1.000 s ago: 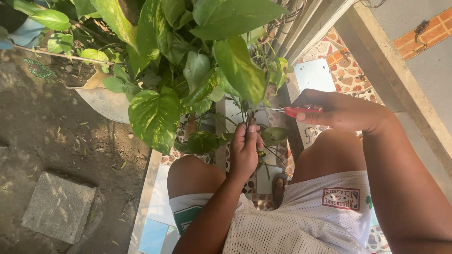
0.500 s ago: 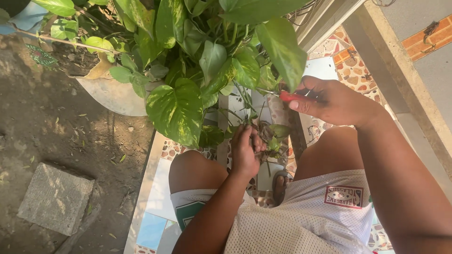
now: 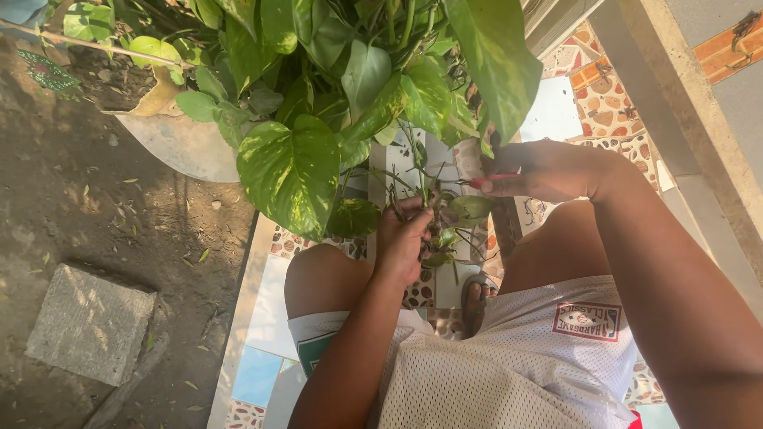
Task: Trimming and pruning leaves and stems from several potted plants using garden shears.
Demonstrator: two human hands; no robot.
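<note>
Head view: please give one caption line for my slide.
Left hand grips plant stems; right hand holds red-handled scissors.

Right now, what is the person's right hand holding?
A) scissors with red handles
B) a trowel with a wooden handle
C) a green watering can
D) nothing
A: the right hand is closed around red-handled scissors beside the leafy plant, while the left hand grips a bunch of stems.

Green leaves (image 3: 290,171) are marked with yellow mottling. A red handle (image 3: 482,182) is shown on the scissors. White mesh shorts (image 3: 509,365) are seen with a red patch. The floor tiles (image 3: 604,103) are patterned in brown pebbles, beside pale blue ones (image 3: 254,373).
</note>
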